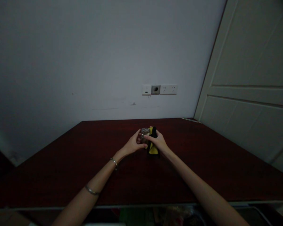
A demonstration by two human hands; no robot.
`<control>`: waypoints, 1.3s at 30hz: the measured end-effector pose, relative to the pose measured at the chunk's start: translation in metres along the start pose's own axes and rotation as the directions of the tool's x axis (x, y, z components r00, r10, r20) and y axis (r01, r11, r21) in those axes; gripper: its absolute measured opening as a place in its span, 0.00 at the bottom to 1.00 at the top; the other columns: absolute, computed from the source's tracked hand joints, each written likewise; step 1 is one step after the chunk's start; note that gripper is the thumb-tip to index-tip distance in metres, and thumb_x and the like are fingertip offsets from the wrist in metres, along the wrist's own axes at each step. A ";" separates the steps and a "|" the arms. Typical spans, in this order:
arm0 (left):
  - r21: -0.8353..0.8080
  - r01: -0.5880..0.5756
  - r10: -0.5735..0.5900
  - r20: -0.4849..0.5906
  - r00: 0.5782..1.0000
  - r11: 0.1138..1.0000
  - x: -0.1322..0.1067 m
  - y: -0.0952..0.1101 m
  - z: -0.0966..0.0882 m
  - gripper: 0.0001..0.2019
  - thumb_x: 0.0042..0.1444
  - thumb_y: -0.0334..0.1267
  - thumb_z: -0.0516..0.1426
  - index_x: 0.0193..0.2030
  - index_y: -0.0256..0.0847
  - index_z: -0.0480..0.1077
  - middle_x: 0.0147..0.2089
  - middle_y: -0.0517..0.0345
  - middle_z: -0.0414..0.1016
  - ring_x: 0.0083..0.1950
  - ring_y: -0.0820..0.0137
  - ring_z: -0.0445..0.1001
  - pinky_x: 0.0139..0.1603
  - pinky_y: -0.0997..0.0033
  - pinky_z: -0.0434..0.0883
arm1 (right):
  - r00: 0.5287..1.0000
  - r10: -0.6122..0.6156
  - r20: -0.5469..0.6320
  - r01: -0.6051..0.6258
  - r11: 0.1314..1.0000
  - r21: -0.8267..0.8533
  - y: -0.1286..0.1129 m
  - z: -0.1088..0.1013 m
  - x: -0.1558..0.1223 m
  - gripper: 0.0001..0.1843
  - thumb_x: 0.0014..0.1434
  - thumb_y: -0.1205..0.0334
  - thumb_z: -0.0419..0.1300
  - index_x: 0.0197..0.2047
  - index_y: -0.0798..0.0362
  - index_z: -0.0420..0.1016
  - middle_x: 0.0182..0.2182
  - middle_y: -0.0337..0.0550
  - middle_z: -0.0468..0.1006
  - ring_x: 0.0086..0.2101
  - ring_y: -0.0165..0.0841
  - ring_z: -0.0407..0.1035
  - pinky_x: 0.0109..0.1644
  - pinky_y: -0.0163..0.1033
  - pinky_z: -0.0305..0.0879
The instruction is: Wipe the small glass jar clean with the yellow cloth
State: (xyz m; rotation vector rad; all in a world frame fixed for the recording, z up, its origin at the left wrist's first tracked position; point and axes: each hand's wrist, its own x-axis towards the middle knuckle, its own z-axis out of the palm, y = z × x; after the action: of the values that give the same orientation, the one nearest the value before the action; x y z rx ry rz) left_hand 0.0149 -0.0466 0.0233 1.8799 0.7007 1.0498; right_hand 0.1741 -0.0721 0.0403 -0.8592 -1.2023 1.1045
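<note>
Grasping a yellow-and-black cloth [153, 148] in the right hand [159, 142], the left hand [131, 144] curled around a clear shiny object [145, 131] just beside it, both around the middle of a dark red desk [85, 141], contact with its surface unclear, wall sockets [168, 89] behind.

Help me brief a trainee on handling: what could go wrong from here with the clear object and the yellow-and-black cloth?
The clear object looks shiny and sits between the left hand and the right hand, so it might slip onto the table. The yellow-and-black cloth, in the right hand, covers part of the view and could hide a loosening grip. The light is dim, so a poor hold might go unnoticed.
</note>
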 end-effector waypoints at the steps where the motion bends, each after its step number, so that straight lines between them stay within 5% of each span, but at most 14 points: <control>1: -0.011 -0.028 0.028 0.019 0.999 1.000 0.000 -0.002 0.002 0.41 0.42 0.44 0.65 0.62 0.40 0.52 0.60 0.45 0.61 0.57 0.58 0.64 0.56 0.57 0.63 | 1.000 -0.008 0.016 0.008 1.000 -0.016 0.000 0.000 0.000 0.33 0.37 0.55 0.69 0.48 0.53 0.68 0.39 0.42 0.77 0.38 0.37 0.73 0.42 0.39 0.70; 8: 0.077 -0.042 0.043 -0.007 0.999 0.996 -0.002 -0.015 0.004 0.35 0.45 0.44 0.63 0.58 0.37 0.54 0.58 0.44 0.62 0.58 0.58 0.63 0.59 0.55 0.59 | 0.992 -0.039 0.117 0.049 0.995 -0.086 0.004 0.000 -0.001 0.25 0.40 0.53 0.68 0.41 0.55 0.71 0.35 0.43 0.78 0.35 0.37 0.73 0.40 0.39 0.70; 16: 0.229 -0.021 0.027 -0.022 0.999 0.973 -0.007 -0.008 0.002 0.30 0.49 0.46 0.60 0.56 0.36 0.56 0.54 0.45 0.64 0.55 0.58 0.65 0.56 0.55 0.62 | 0.985 -0.128 0.117 0.143 0.981 -0.129 0.008 -0.001 0.001 0.30 0.44 0.52 0.66 0.50 0.54 0.69 0.46 0.46 0.76 0.46 0.41 0.70 0.52 0.45 0.66; 24: 0.273 -0.058 0.090 -0.106 0.990 0.960 -0.006 0.001 0.010 0.36 0.42 0.45 0.64 0.55 0.37 0.53 0.54 0.43 0.65 0.54 0.59 0.66 0.55 0.57 0.64 | 0.955 -0.278 0.102 0.288 0.953 -0.096 0.003 -0.005 0.005 0.23 0.52 0.51 0.60 0.48 0.53 0.73 0.51 0.47 0.73 0.51 0.40 0.66 0.58 0.47 0.59; 29: 0.261 -0.023 0.078 -0.203 0.976 0.965 -0.004 0.000 0.005 0.37 0.37 0.44 0.67 0.52 0.38 0.54 0.50 0.47 0.68 0.50 0.60 0.69 0.50 0.57 0.67 | 0.915 -0.354 0.193 0.375 0.923 -0.087 -0.006 -0.001 -0.006 0.18 0.54 0.52 0.59 0.46 0.51 0.75 0.51 0.45 0.72 0.52 0.40 0.65 0.59 0.47 0.58; 39: 0.348 -0.208 0.246 -0.069 0.967 0.914 -0.006 0.009 0.013 0.42 0.34 0.43 0.68 0.56 0.39 0.55 0.56 0.46 0.63 0.56 0.59 0.64 0.58 0.57 0.61 | 0.931 -0.357 0.073 0.364 0.920 -0.149 -0.001 -0.010 0.008 0.19 0.53 0.50 0.59 0.44 0.53 0.76 0.48 0.46 0.75 0.50 0.41 0.68 0.58 0.49 0.59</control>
State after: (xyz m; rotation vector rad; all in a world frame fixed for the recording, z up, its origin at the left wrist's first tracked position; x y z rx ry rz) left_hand 0.0240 -0.0605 0.0249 2.2554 0.7799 1.2526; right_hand 0.1840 -0.0642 0.0416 -0.6982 -1.4353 0.7373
